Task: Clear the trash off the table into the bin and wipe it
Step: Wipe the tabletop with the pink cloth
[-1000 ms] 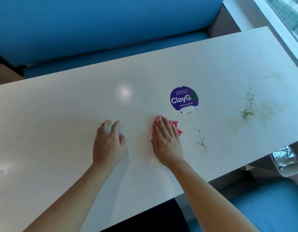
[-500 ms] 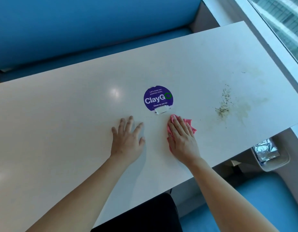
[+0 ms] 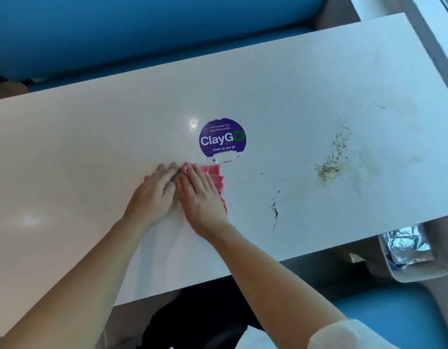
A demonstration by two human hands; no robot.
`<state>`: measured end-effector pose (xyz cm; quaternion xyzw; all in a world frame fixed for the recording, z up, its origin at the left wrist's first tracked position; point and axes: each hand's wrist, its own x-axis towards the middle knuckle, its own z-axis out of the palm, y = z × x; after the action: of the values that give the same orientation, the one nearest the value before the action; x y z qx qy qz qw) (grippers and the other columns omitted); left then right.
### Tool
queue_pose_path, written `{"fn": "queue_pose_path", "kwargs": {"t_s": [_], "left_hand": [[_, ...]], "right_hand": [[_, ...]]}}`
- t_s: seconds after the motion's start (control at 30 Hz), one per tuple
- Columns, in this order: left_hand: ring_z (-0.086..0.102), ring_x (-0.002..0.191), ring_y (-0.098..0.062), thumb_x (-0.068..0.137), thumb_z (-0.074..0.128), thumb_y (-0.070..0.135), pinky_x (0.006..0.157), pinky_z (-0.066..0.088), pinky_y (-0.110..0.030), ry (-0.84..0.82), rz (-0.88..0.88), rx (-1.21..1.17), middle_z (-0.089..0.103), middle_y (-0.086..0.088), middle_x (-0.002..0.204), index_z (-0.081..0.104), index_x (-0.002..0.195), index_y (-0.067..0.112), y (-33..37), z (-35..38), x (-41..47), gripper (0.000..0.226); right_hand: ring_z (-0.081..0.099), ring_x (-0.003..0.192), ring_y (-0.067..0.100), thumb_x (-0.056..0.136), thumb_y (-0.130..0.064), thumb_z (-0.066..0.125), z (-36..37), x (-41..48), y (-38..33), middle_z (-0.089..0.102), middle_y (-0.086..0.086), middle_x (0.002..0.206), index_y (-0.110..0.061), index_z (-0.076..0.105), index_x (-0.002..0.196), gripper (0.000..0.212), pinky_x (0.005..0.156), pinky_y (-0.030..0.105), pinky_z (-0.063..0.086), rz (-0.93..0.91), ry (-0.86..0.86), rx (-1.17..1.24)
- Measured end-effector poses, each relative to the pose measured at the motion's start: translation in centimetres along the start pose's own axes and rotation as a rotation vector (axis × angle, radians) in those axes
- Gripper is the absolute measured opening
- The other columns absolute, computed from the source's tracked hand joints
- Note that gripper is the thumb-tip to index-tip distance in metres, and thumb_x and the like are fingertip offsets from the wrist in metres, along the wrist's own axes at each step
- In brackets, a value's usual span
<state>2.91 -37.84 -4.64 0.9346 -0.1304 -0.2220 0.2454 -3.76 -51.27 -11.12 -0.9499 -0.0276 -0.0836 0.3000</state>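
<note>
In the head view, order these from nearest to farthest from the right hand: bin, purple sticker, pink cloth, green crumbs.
1. pink cloth, under the right hand
2. purple sticker, just beyond
3. green crumbs, farther right
4. bin, off the table, right

A white sleeve (image 3: pixel 343 335) covers the right upper arm.

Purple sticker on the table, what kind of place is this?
Probably a shared pantry: the ClayGo sticker reads "Let's keep our pantries clean", and blue booth seats flank the white table.
</note>
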Motion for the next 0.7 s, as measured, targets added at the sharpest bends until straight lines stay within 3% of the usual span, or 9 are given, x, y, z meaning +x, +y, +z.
{"fn": "queue_pose_path", "kwargs": {"t_s": [0.1, 0.23, 0.3, 0.43, 0.57, 0.7], "left_hand": [[0.028, 0.154, -0.016, 0.107, 0.042, 0.013, 0.122, 0.024, -0.036, 0.034, -0.028, -0.034, 0.042, 0.008, 0.16, 0.048, 0.152, 0.026, 0.5, -0.1, -0.1, 0.047], [0.028, 0.154, -0.014, 0.105, 0.042, 0.013, 0.123, 0.025, -0.033, 0.047, -0.067, -0.017, 0.042, 0.008, 0.161, 0.052, 0.149, 0.023, 0.9, 0.2, 0.0, 0.047], [0.028, 0.155, -0.02, 0.104, 0.043, 0.019, 0.124, 0.026, -0.039, 0.054, -0.089, 0.017, 0.039, 0.002, 0.163, 0.05, 0.15, 0.021, 1.2, 0.9, 0.1, 0.047], [0.019, 0.153, -0.04, 0.103, 0.039, 0.046, 0.117, 0.024, -0.064, -0.005, -0.162, 0.305, 0.018, -0.019, 0.167, 0.032, 0.157, 0.025, 3.7, 4.6, -1.6, 0.059], [0.011, 0.153, -0.046, 0.098, 0.021, 0.057, 0.121, 0.018, -0.062, -0.044, -0.075, 0.362, 0.009, -0.02, 0.169, 0.023, 0.162, 0.018, 7.1, 8.7, -3.4, 0.075], [0.016, 0.15, -0.049, 0.104, 0.04, 0.047, 0.119, 0.023, -0.065, 0.022, -0.165, 0.327, 0.018, -0.022, 0.165, 0.032, 0.157, 0.012, 8.9, 9.7, -2.4, 0.064]], "right_hand": [[0.03, 0.152, 0.031, 0.107, -0.02, 0.042, 0.9, 0.7, 0.6, 0.039, 0.013, 0.161, -0.006, 0.052, 0.147, 0.043, 0.121, 0.053, 0.026, -0.045, -0.009, -0.175], [0.032, 0.152, 0.029, 0.106, -0.024, 0.046, -1.1, 0.3, 2.7, 0.043, 0.008, 0.16, -0.009, 0.056, 0.144, 0.042, 0.121, 0.055, 0.025, 0.058, 0.041, -0.233], [0.026, 0.154, 0.028, 0.104, -0.027, 0.045, -2.8, -1.5, 3.8, 0.037, 0.006, 0.163, -0.011, 0.053, 0.147, 0.046, 0.122, 0.055, 0.023, 0.069, 0.007, -0.243], [0.02, 0.156, 0.025, 0.1, -0.043, 0.051, -6.5, -5.8, 6.6, 0.032, 0.001, 0.166, -0.016, 0.051, 0.15, 0.057, 0.123, 0.055, 0.022, -0.043, -0.083, -0.213], [0.022, 0.156, 0.024, 0.102, -0.045, 0.05, -9.7, -6.9, 10.2, 0.035, -0.003, 0.164, -0.02, 0.051, 0.151, 0.055, 0.122, 0.053, 0.026, -0.146, -0.095, -0.241], [0.022, 0.156, 0.024, 0.102, -0.042, 0.051, -12.6, -7.3, 14.2, 0.031, -0.004, 0.166, -0.022, 0.047, 0.153, 0.055, 0.122, 0.053, 0.026, -0.188, -0.113, -0.303]]}}
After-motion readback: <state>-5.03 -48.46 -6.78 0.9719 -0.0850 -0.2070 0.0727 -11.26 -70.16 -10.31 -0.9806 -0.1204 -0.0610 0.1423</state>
